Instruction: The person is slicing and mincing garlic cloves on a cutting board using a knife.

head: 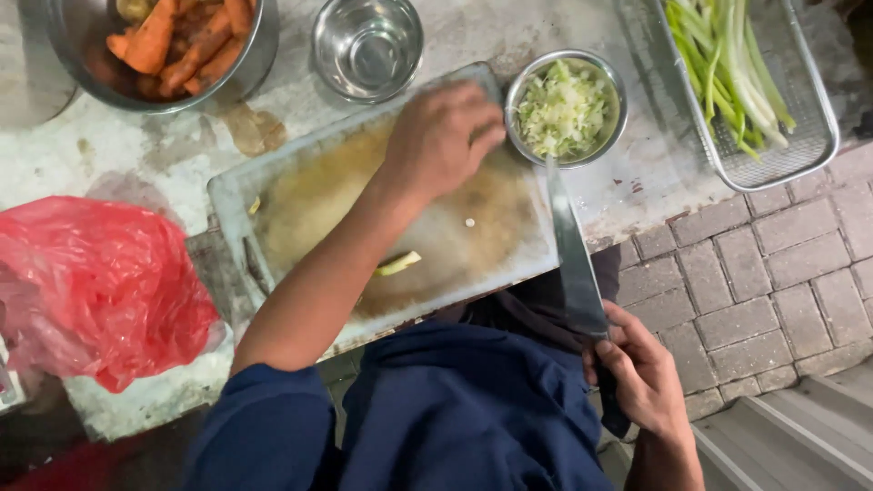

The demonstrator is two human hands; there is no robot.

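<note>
Steel bowl [566, 109] holds chopped greens beside the curled left hand [443, 136]; right hand [641, 377] grips a knife [573, 259].

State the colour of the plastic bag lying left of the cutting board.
Red; the plastic bag shows in the head view.

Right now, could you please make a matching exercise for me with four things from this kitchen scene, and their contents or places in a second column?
Things:
1. knife
2. big steel bowl
3. wire basket
4. small steel bowl

Descriptions:
A. holds long green onion stalks
B. holds finely chopped pale green vegetable
C. held in the right hand
D. holds orange carrot pieces

Pairs: 1-C, 2-D, 3-A, 4-B

The left hand rests on the cutting board.
</note>
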